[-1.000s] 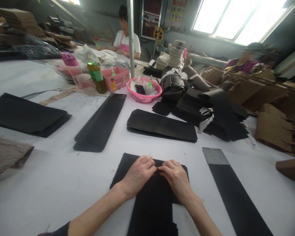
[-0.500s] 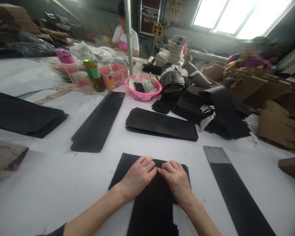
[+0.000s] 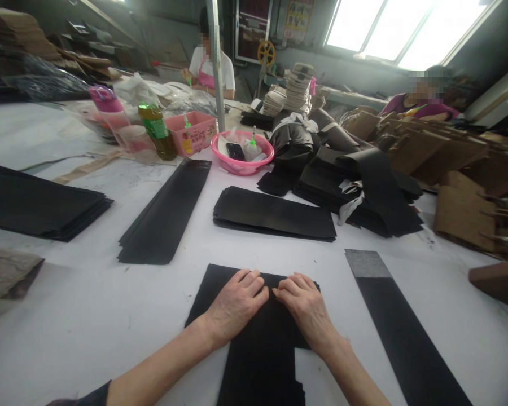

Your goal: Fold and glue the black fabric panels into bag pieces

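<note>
A worker's left hand (image 3: 236, 301) and right hand (image 3: 303, 307) lie palms down, side by side with fingertips almost meeting, on a flat black paper sheet (image 3: 260, 361) at the near edge of a white worktable (image 3: 88, 304). Both hands are open and spread, pressing rather than gripping; nothing is pinched between the fingers. The sheet lies directly before the worker, its far edge just beyond the knuckles, its near part narrowing to a stepped cut-out.

It looks thin and light, stiff enough to lie flat yet easily creased, and probably slick against the tabletop; the far corners or long side edges would seem the safest places to take hold of it.

To the right lies a long black paper strip with a grey end (image 3: 400, 332). Beyond the hands sit a flat stack of black paper sheets (image 3: 275, 213) and a narrow pile of long black strips (image 3: 165, 217), with a wider black stack (image 3: 38, 203) at far left. A pink plastic basin (image 3: 242, 152) and a green-capped drink bottle (image 3: 156, 131) stand farther back, near brown paper bags (image 3: 465, 211). Two other people work at the room's far side.
</note>
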A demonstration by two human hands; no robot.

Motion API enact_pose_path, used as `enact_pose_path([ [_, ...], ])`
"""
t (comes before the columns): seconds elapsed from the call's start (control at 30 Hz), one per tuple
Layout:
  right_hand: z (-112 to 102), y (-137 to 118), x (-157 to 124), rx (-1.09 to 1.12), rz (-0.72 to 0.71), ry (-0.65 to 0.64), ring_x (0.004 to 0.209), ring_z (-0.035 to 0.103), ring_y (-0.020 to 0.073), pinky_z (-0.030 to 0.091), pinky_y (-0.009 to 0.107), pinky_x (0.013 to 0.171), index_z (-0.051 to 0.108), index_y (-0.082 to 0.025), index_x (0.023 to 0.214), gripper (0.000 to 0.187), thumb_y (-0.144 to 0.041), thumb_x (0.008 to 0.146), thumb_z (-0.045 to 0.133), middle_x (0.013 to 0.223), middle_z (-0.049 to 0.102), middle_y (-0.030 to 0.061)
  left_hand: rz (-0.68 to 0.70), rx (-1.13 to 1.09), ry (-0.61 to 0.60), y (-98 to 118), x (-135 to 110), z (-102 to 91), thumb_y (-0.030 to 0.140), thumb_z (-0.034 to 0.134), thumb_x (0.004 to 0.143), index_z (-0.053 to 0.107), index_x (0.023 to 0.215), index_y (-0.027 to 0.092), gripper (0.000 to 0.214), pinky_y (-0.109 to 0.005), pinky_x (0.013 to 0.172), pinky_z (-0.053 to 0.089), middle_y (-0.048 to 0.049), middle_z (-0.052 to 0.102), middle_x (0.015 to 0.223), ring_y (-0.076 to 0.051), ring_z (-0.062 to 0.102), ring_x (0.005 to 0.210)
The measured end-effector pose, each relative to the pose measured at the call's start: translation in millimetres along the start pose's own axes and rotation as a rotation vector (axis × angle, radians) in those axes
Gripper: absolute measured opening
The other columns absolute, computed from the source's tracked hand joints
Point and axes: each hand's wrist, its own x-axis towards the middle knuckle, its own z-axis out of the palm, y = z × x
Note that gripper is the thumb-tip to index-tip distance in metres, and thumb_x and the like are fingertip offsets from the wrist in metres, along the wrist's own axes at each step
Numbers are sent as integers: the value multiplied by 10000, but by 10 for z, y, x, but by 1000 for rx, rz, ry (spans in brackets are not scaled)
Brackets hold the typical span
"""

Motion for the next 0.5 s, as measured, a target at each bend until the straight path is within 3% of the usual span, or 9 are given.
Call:
enact_pose_path([
  [0.5, -113, 131, -38, -2, -56, -40, 859, 550, 143, 423, 357, 949, 641, -220, 916, 93, -159, 908, 572, 860, 635, -11, 1, -3, -67, 18, 10, -30, 123, 474, 935, 534, 1209, 190, 288, -423, 1045, 390, -76, 557, 1151, -244, 497, 1180],
])
